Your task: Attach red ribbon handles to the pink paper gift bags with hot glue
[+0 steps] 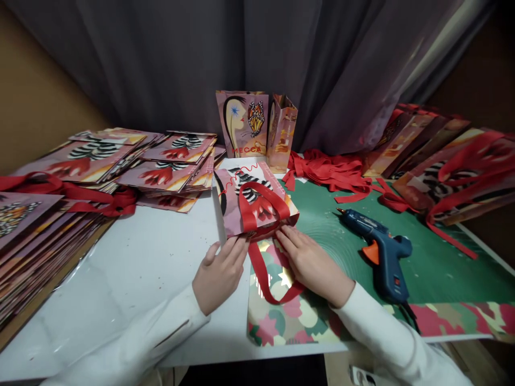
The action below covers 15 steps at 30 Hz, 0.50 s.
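Note:
A flat printed paper gift bag lies in front of me on the table, with a red ribbon handle looped over its face. My left hand rests flat with its fingertips on the bag's near edge. My right hand presses its fingertips on the same edge, just right of the left hand. A second red ribbon loop hangs from that edge toward me, between my hands. Neither hand grips anything.
A blue hot glue gun lies on the green cutting mat at the right. Loose red ribbons are heaped behind it. Flat bag stacks fill the left; finished bags lie right. Two upright bags stand at the back.

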Each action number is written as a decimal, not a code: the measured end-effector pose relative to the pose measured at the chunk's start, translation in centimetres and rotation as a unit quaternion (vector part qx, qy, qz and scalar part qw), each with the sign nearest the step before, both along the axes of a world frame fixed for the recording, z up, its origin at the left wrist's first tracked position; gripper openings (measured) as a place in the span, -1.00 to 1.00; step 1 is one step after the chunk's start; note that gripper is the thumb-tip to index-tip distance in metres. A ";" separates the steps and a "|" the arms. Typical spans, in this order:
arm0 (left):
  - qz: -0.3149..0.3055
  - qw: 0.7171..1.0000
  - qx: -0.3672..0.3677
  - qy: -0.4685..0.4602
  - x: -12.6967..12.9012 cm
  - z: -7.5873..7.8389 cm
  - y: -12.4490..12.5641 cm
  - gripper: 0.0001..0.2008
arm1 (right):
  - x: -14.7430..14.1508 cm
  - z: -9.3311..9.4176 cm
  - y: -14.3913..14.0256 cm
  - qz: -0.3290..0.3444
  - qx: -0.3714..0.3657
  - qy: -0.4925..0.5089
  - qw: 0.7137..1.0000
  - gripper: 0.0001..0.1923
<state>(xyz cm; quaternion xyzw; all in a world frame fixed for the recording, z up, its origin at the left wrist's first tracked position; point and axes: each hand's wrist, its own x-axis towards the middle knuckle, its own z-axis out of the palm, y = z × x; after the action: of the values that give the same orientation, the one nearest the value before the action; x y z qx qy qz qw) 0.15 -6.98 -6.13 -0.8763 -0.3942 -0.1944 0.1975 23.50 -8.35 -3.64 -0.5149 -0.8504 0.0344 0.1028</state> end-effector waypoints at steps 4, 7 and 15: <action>0.003 0.999 -0.035 0.004 -0.1 -0.1 0.4 -0.61 | 0.0 0.1 0.6 0.014 -0.011 -0.005 1.000 -0.49; 0.009 0.999 -0.046 0.021 0.0 0.0 0.5 -0.61 | 0.2 0.3 0.8 0.013 -0.026 0.017 0.999 -0.54; 0.019 0.996 -0.062 0.053 0.4 0.2 0.4 -0.60 | -0.4 0.4 0.0 -0.011 -0.054 0.067 0.996 -0.56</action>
<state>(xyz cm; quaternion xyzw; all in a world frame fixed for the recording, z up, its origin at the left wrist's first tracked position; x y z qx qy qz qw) 0.51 -6.57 -5.96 -0.8882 -0.4113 -0.1191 0.1665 23.10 -8.38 -3.26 -0.5257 -0.8326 0.1140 0.1322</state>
